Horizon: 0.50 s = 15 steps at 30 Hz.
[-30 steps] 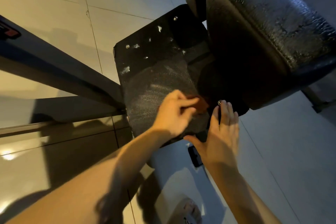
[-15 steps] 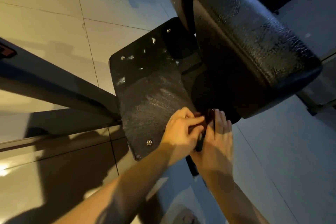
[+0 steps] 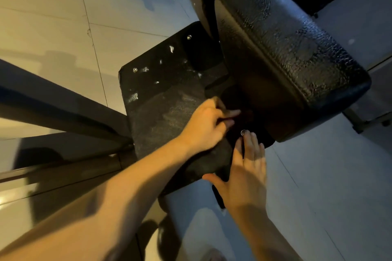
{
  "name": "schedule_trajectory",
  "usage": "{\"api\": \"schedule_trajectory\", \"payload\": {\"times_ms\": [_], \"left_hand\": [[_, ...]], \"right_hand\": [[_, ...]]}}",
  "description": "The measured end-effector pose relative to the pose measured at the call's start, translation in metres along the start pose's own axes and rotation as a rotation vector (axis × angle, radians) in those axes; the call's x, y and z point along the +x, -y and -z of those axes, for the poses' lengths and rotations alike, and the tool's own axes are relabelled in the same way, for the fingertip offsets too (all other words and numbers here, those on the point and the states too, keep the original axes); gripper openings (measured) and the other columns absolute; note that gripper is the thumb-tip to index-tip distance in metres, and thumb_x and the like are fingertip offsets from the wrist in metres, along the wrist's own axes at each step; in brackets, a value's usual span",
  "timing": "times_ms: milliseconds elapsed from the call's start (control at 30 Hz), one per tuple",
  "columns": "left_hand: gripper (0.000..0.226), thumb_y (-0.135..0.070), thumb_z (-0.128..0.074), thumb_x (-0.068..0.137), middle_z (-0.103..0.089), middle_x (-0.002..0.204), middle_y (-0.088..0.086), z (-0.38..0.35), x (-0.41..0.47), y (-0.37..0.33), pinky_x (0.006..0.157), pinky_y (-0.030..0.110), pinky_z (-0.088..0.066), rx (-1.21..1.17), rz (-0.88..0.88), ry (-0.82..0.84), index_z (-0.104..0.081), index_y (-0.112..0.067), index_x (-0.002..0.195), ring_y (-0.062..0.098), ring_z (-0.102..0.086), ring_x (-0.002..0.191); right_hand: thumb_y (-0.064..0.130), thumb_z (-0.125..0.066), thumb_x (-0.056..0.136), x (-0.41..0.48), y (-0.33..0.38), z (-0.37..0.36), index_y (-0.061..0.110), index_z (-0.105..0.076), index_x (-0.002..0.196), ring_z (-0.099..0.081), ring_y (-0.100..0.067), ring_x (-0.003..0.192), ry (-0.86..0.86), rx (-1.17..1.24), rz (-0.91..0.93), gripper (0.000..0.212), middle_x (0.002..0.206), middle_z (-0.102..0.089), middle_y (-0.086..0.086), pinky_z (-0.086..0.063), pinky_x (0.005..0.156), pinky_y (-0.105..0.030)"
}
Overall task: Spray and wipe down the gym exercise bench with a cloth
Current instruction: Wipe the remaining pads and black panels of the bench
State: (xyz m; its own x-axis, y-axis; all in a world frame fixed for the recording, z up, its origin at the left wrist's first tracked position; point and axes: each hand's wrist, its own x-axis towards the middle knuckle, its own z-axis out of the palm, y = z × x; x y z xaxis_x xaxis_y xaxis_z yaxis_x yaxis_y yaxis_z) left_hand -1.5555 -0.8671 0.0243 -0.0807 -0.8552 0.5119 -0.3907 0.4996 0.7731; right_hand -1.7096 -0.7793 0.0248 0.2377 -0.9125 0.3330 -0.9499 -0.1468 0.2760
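**Wiping Stage: Cloth Handling and Visibility Limits**

At the far left a dark frame beam (image 3: 53, 110) runs across the pale tiled floor (image 3: 53, 34) and meets the black foot plate (image 3: 169, 104) of the bench. The plate has a gritty surface that judges as rigid and high-friction, so the cloth is likely to drag rather than glide. White flecks (image 3: 171, 48) remain on its far half, near a bolt (image 3: 135, 69).

The left hand (image 3: 204, 126) lies on the plate's right half with its fingers curled and pinched round the cloth (image 3: 228, 121). The cloth is dark, soft and light. It should bunch easily, so a gathered wad under the fingertips is the better hold than a loose corner.

The right hand (image 3: 249, 167) is flat and holds nothing. Its fingers are straight on the plate's near right edge, with the tips just beside a second bolt (image 3: 243, 132).

To the right, the black padded cushion (image 3: 286, 53) overhangs the plate. Its cracked, glossy cover looks firm but yielding (and possibly slick where wet).

Visibility limits:
- Most of the cloth is lost in shadow under the cushion, so its extent and colour cannot be determined.
- The left hand is motion-blurred.
- The join between plate and cushion is hidden.
- No spray bottle is in view.
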Motion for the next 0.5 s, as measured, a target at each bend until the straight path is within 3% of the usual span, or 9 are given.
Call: {"api": "schedule_trajectory", "payload": {"times_ms": [100,200,300,400,500], "left_hand": [[0.031,-0.023,-0.063,0.097,-0.057,0.104,0.006,0.019,0.021,0.033,0.093,0.040,-0.048,0.053,0.271,-0.272,-0.073,-0.018,0.126,0.024,-0.058,0.100],[0.034,-0.024,-0.064,0.100,-0.055,0.111,0.004,0.017,0.020,0.036,0.097,0.034,-0.046,0.027,0.486,-0.344,-0.068,-0.018,0.133,0.023,-0.058,0.106],[0.022,-0.014,-0.067,0.096,-0.052,0.106,-0.005,-0.006,-0.004,-0.003,0.096,0.041,-0.051,-0.106,0.310,-0.204,-0.075,-0.014,0.116,0.021,-0.060,0.104],[0.032,-0.016,-0.067,0.096,-0.052,0.115,-0.007,-0.007,-0.020,-0.019,0.102,0.020,-0.043,-0.139,0.074,-0.033,-0.072,-0.023,0.127,0.011,-0.054,0.112],[0.021,-0.018,-0.069,0.092,-0.056,0.098,0.006,0.007,-0.004,0.012,0.085,0.034,-0.047,0.000,-0.017,-0.068,-0.078,-0.015,0.112,0.021,-0.057,0.094]], "right_hand": [[0.079,-0.070,0.065,-0.001,0.000,0.002,-0.004,-0.045,0.148,-0.027,-0.035,0.151,0.023,-0.031,0.013,0.120,0.159,-0.036,-0.021,-0.011,0.126,-0.045],[0.082,-0.066,0.064,-0.002,0.001,0.003,-0.002,-0.044,0.149,-0.026,-0.034,0.152,0.054,-0.029,0.001,0.121,0.160,-0.035,-0.020,-0.012,0.125,-0.045],[0.086,-0.056,0.066,0.000,-0.001,0.001,-0.003,-0.046,0.147,-0.027,-0.034,0.149,0.046,-0.007,-0.008,0.121,0.157,-0.038,-0.022,-0.008,0.124,-0.042],[0.085,-0.047,0.067,0.003,-0.002,0.001,-0.004,-0.051,0.142,-0.030,-0.035,0.145,0.005,0.004,-0.004,0.117,0.150,-0.046,-0.025,-0.008,0.122,-0.043],[0.085,-0.051,0.069,0.003,-0.001,0.000,-0.004,-0.045,0.147,-0.027,-0.035,0.149,0.026,0.014,0.028,0.118,0.156,-0.039,-0.023,-0.009,0.125,-0.043]]}}
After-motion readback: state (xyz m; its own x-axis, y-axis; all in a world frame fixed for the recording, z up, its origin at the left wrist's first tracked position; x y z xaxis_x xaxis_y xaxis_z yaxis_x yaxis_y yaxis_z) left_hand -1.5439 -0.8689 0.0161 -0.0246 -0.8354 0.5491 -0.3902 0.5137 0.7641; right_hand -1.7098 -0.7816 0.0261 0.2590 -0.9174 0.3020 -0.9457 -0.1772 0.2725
